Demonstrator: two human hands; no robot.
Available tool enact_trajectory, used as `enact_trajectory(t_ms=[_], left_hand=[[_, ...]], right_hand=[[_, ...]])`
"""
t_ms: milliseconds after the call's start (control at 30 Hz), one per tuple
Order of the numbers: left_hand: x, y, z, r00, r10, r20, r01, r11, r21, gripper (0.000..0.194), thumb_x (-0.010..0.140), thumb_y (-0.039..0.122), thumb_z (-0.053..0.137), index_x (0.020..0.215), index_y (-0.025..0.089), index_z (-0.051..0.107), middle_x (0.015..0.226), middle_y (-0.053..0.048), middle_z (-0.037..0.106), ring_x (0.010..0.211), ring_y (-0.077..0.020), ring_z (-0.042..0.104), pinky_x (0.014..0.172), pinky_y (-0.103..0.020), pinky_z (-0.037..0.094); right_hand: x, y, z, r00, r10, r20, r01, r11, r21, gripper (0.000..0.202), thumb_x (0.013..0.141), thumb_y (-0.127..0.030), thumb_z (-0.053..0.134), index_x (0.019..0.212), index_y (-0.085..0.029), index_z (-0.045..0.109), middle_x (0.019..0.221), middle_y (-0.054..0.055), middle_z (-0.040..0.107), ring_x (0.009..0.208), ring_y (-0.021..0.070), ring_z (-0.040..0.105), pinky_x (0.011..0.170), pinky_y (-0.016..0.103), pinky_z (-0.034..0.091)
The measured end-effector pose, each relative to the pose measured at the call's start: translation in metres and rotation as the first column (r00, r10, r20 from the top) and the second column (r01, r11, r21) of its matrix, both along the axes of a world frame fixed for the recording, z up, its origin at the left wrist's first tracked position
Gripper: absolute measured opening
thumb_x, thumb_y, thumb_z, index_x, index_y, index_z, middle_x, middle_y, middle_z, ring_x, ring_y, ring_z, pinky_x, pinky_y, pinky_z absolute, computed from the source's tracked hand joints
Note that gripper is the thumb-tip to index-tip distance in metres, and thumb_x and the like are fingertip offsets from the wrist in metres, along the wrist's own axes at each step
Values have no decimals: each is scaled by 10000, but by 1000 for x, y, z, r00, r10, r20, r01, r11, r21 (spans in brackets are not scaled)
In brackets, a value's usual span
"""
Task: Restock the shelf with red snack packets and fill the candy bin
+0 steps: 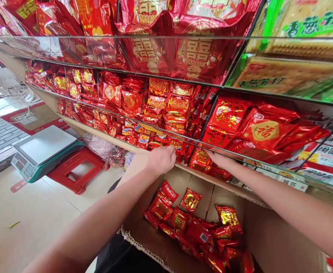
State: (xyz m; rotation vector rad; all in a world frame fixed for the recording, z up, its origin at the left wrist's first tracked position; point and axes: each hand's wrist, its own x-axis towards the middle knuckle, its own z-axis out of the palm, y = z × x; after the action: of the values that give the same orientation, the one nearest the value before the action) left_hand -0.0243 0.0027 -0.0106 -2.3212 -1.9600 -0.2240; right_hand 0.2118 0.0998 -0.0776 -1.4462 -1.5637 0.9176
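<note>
My left hand (161, 159) is closed at the front edge of the shelf, by a column of small red-and-gold packets (178, 108); its fingertips are curled and what they hold, if anything, is hidden. My right hand (216, 157) reaches in under the glass strip, its fingers at a red packet (201, 159) on the lower shelf and mostly hidden. Below both arms, an open cardboard box (269, 227) holds several loose red packets (190, 200), heaped toward its near side.
Large red packages (200, 49) and green-edged cracker packs (291, 72) fill the upper shelf. A glass strip (240, 153) runs along the shelf front. At left, a scale (45, 146) rests on a red stool (77, 172).
</note>
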Motion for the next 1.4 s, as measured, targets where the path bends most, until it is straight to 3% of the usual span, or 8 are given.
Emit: enact_trajectory(t_ms=[233,433,567,733,867,1000,1200,1400], left_hand=[[1,-1,1,1000,8,-13,-9,1000,-14,347,849,296,196,854,161,516,789,-55,599,753,-172,559,651,-263,357],[1,-1,-3,1000,-3,-9,3,999,48,357,847,313,186,846,175,515,758,-53,603,719,-184,564,601,-266,357],[1,-3,-3,1000,-10,-7,10,995,100,324,839,292,207,821,184,512,729,-49,610,681,-194,570,569,-276,352],[0,-5,-1,1000,-2,-11,3,996,90,280,826,268,249,805,177,513,731,-54,618,689,-193,576,581,-274,358],[-1,-5,0,1000,5,-15,-4,996,91,291,829,271,241,803,173,514,724,-54,615,691,-191,576,584,-272,363],[-2,-3,0,1000,-18,-17,20,996,91,291,830,273,243,789,176,514,718,-51,609,699,-184,573,597,-266,367],[-3,-3,0,1000,-12,-2,13,996,83,334,844,309,214,803,177,518,735,-56,610,701,-193,574,587,-270,366],[-2,-3,0,1000,-4,-13,5,996,86,338,845,317,207,806,181,515,729,-54,607,688,-193,572,578,-269,363]], right_hand=[[25,-56,31,828,220,516,-257,966,0,441,741,-454,471,1059,-155,535,1144,111,507,1100,283,403,957,453,231],[14,-163,85,637,390,664,-602,790,113,253,816,-304,416,1014,-209,542,1033,56,561,984,200,471,880,379,346],[-36,-204,28,600,635,486,-676,727,-116,196,815,-210,394,906,-194,567,912,54,590,863,170,520,793,302,396],[-101,-205,-74,806,500,317,-405,856,-321,291,708,-198,527,993,-143,502,953,93,582,873,206,534,751,307,404],[-126,-210,-92,837,460,298,-356,870,-342,185,643,-248,593,810,-188,540,801,63,605,737,215,555,643,314,420],[-115,-213,-58,897,400,188,-350,902,-253,80,685,-240,532,741,-186,517,767,45,588,719,186,536,650,297,415],[-22,-198,48,970,102,-222,-149,967,-209,245,697,-295,571,906,-193,493,795,-7,574,681,118,543,590,218,454],[51,-156,90,692,-453,-563,68,816,-574,103,697,-105,563,786,-153,540,803,39,603,696,125,596,512,154,510]])
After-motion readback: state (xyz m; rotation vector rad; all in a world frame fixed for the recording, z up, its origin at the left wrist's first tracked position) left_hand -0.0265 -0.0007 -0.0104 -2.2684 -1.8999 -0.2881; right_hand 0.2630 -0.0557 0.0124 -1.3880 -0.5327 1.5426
